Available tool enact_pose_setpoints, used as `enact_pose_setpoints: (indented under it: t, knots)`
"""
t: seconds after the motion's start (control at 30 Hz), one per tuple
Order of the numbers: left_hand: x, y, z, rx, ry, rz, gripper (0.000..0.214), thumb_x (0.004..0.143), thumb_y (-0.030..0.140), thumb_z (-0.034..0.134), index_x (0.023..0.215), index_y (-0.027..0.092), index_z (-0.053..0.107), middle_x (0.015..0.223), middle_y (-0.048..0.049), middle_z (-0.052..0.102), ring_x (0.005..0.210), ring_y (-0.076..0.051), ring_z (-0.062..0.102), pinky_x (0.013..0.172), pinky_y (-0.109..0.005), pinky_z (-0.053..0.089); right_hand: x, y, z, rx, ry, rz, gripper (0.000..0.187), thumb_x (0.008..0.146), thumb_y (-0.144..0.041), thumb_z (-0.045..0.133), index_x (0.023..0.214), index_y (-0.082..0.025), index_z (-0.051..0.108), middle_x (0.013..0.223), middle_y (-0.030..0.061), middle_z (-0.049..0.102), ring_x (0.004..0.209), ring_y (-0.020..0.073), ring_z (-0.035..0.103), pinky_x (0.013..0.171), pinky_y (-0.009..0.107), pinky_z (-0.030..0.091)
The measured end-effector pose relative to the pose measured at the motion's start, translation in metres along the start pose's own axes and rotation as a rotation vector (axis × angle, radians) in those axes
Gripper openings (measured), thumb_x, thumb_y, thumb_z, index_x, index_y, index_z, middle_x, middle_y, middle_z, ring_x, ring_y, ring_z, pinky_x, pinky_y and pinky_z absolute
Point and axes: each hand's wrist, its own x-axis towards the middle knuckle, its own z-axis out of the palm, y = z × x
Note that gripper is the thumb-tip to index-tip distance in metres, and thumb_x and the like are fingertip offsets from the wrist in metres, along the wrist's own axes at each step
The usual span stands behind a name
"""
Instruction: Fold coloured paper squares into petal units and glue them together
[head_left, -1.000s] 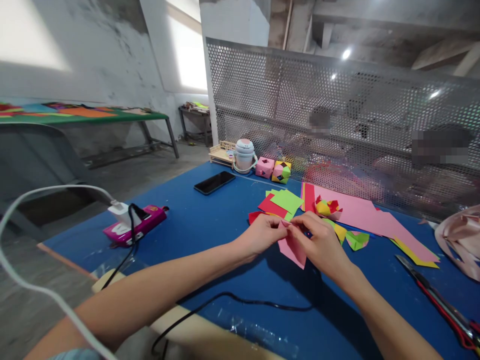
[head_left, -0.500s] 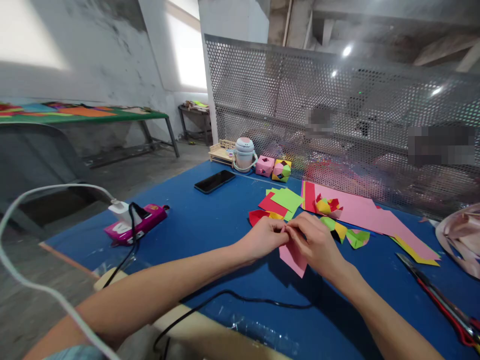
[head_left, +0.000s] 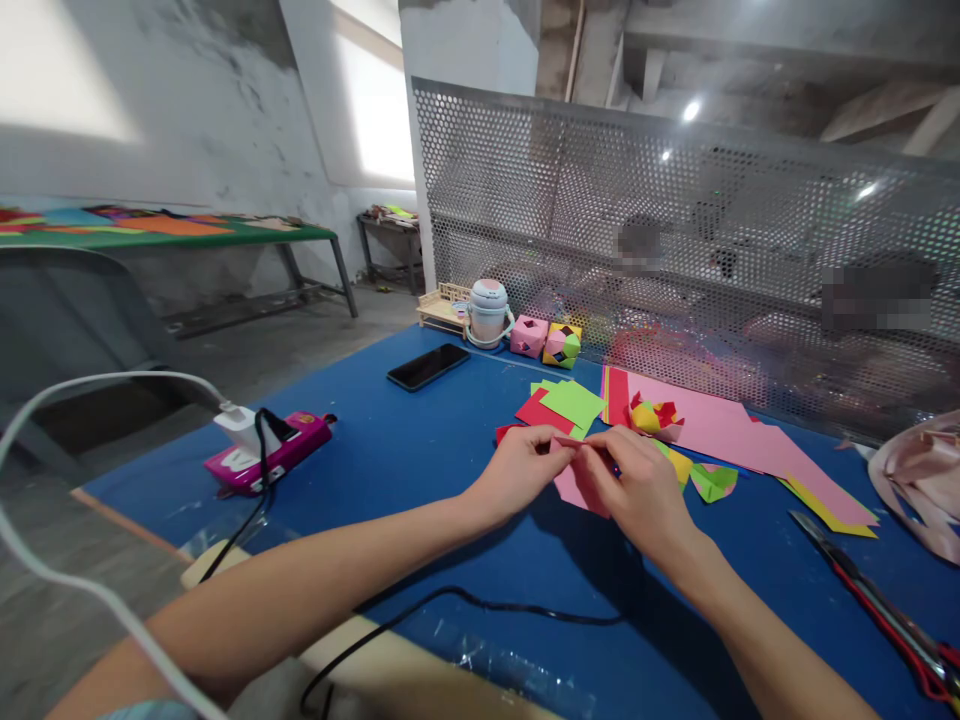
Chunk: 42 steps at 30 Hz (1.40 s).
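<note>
We hold a pink paper pc. btwn both hands, just above the blue counter; L hand has thumb & forefinger closed in a pinch on its top edge, R hand pinches right beside, other fingers curled. Fingertips overlap, so we can't quite tell how the fold runs. Just behind: green sheets over a red sheet; to the R, a red-yellow paper flower by pink sheets, w/ a green folded pc. nearer us. Red-handled scissors lie far R. Further back: phone, lidded container, pink paper cube beside a multicol. cube. Well off L, a magenta power strip w/ white plug.
</note>
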Motion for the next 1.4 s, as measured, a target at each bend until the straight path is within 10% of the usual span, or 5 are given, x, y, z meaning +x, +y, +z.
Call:
enact_pose_setpoints:
  t: [1.4]
  knots:
    - [0.001, -0.018, 0.006, -0.135, -0.084, -0.117, 0.01, 0.06, 0.015, 0.055, 0.063, 0.016, 0.046, 0.054, 0.0055, 0.05, 0.051, -0.009, 0.047, 0.05, -0.02, 0.033, 0.001, -0.001, 0.002, 0.084, -0.017, -0.11, 0.012, 0.086, -0.021, 0.051, 0.086, -0.017, 0.063, 0.081, 0.0043, 0.067, 0.073, 0.0163, 0.058, 0.065, 0.03, 0.037]
